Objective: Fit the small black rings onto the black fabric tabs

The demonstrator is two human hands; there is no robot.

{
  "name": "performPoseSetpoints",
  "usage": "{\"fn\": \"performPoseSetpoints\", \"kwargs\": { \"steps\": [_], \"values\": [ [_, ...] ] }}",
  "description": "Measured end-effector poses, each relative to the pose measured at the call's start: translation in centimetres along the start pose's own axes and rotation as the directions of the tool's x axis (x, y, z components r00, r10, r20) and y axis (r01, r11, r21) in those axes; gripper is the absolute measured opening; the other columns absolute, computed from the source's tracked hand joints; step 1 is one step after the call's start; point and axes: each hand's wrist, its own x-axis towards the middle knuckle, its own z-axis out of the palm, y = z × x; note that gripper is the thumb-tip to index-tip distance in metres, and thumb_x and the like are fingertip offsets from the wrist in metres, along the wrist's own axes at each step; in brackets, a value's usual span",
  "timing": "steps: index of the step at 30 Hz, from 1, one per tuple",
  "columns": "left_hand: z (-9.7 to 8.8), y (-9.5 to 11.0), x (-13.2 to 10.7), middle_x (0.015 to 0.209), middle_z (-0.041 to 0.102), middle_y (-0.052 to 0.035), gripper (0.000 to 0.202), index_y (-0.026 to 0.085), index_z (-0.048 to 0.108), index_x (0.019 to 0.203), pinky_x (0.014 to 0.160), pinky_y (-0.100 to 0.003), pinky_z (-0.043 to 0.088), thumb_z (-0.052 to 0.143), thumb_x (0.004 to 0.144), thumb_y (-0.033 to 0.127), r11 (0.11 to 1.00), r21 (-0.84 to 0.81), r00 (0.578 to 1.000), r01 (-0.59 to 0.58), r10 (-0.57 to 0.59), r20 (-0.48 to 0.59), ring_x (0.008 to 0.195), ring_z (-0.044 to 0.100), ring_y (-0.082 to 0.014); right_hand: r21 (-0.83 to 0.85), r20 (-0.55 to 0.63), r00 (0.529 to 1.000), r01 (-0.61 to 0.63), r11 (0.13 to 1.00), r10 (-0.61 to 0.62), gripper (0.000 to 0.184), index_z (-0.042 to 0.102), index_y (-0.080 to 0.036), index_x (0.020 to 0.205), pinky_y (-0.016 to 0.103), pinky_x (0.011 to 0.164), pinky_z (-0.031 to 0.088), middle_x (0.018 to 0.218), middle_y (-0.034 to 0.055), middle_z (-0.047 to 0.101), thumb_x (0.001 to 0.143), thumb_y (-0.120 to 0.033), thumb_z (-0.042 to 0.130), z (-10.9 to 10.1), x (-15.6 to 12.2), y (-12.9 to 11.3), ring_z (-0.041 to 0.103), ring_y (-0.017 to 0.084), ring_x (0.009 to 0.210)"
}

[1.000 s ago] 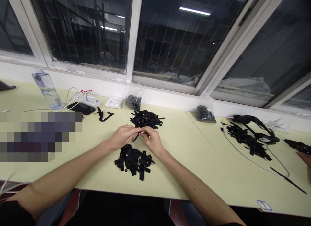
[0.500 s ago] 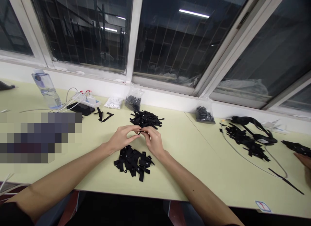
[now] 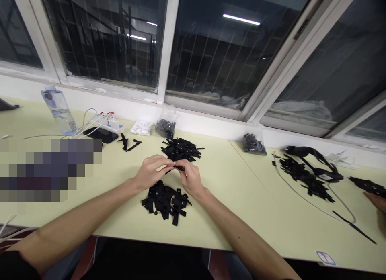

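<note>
Both hands meet over the table, between two piles of black fabric strips. My left hand (image 3: 153, 171) pinches one end of a small black strip (image 3: 179, 168) between thumb and fingers. The fingers of my right hand (image 3: 190, 176) are closed on the other end, so much of the strip is covered. Just beyond the fingertips lies a heap of black strips (image 3: 182, 148). Nearer my body is a second pile (image 3: 164, 199), whose flat pieces carry small white marks. A tiny black ring (image 3: 156, 213) lies at its front edge.
At the back stand a water bottle (image 3: 59, 111), a phone (image 3: 101, 134), a power strip (image 3: 111, 123), a white packet (image 3: 141, 127) and bags of black pieces (image 3: 165, 127) (image 3: 254, 143). Rightward are a black headset (image 3: 327, 173), a cable and another person's hand (image 3: 375, 200).
My fingertips have drawn closer together, and the left thumb has moved up against the fingers. More of the black strip shows between the hands. The piles look the same.
</note>
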Motion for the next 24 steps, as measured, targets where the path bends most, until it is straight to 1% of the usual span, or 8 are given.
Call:
{"fn": "performPoseSetpoints", "kwargs": {
  "steps": [3, 9, 15, 21, 24],
  "values": [
    [-0.06, -0.06, -0.06, 0.088, 0.073, -0.0046, 0.010, 0.022, 0.071, 0.096, 0.076, -0.033, 0.055, 0.064, 0.088, 0.021, 1.000, -0.005, 1.000, 0.023, -0.023, 0.015, 0.081, 0.067, -0.0186, -0.023, 0.027, 1.000, -0.010, 1.000, 0.010, 0.031, 0.055, -0.021, 0.107, 0.033, 0.071, 0.053, 0.093, 0.0073, 0.066, 0.084, -0.004, 0.043, -0.06, -0.11, 0.10, 0.064, 0.020, 0.085],
    [-0.22, 0.28, 0.00, 0.086, 0.070, -0.0045, 0.009, 0.021, 0.070, 0.092, 0.076, -0.032, 0.053, 0.061, 0.090, 0.023, 0.991, -0.019, 0.988, 0.129, -0.127, 0.082, 0.079, 0.065, -0.0176, -0.046, 0.097, 0.995, -0.034, 0.998, 0.038, 0.025, 0.053, -0.020, 0.106, 0.031, 0.066, 0.051, 0.096, 0.0081, 0.066, 0.086, -0.007, 0.047, -0.23, -0.45, 0.31, 0.063, 0.019, 0.081],
    [-0.38, 0.52, 0.11, 0.083, 0.068, -0.0041, 0.012, 0.020, 0.068, 0.087, 0.075, -0.031, 0.052, 0.057, 0.091, 0.023, 0.991, -0.014, 0.979, 0.135, -0.131, 0.153, 0.077, 0.064, -0.0169, -0.070, 0.138, 0.989, -0.041, 0.997, 0.051, 0.016, 0.052, -0.020, 0.103, 0.030, 0.062, 0.047, 0.090, 0.0063, 0.065, 0.089, -0.013, 0.049, -0.39, -0.39, -0.02, 0.060, 0.017, 0.071],
    [-0.05, 0.17, 0.18, 0.090, 0.068, -0.0051, 0.014, 0.021, 0.066, 0.098, 0.081, -0.032, 0.051, 0.054, 0.093, 0.022, 0.988, 0.006, 0.980, 0.151, -0.151, 0.128, 0.083, 0.064, -0.0175, -0.049, 0.109, 0.991, -0.079, 0.996, 0.084, 0.014, 0.056, -0.020, 0.102, 0.029, 0.062, 0.046, 0.089, 0.0059, 0.065, 0.091, -0.015, 0.049, -0.24, -0.07, 0.07, 0.060, 0.017, 0.073],
    [0.21, -0.41, 0.00, 0.094, 0.068, -0.0041, 0.018, 0.022, 0.064, 0.107, 0.084, -0.032, 0.051, 0.054, 0.092, 0.021, 0.980, 0.032, 0.965, 0.199, -0.201, 0.170, 0.085, 0.064, -0.0171, -0.028, 0.116, 0.988, -0.096, 0.995, 0.099, 0.015, 0.058, -0.020, 0.101, 0.029, 0.063, 0.046, 0.090, 0.0060, 0.065, 0.092, -0.016, 0.047, -0.28, 0.06, 0.30, 0.059, 0.017, 0.074]
  ]
}}
